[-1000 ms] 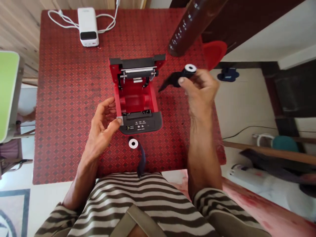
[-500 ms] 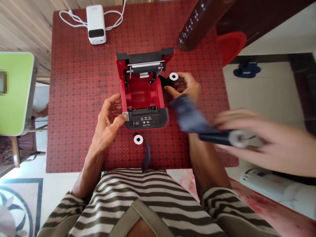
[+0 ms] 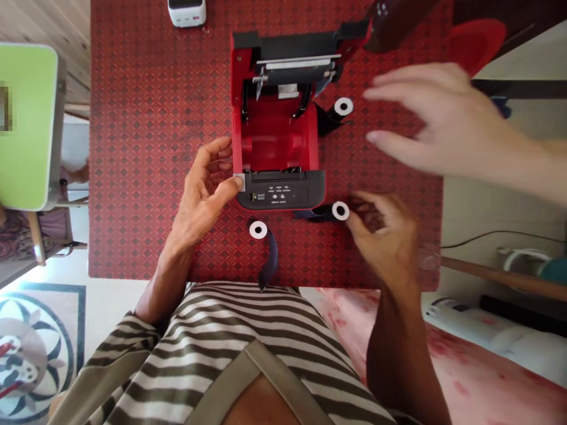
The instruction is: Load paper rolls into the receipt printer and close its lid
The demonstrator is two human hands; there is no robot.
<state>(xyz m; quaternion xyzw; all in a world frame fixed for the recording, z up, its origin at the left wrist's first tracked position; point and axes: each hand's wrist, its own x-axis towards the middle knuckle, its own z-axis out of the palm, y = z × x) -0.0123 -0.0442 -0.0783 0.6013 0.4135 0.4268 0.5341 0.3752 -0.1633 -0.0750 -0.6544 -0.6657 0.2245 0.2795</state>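
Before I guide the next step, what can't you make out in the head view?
Head view:
White box: cut off by the top edge.
Black roll: partly hidden by the right hand.
Co-worker's hand: blurred by motion.
Printer panel lettering: too small to read.

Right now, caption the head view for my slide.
Left hand on a white tab of an open red printer, right hand at a dark roll, co-worker's hand above.

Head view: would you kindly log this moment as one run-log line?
left hand: thumb on open receipt printer | right hand: at dark roll | co-worker's hand: overhead
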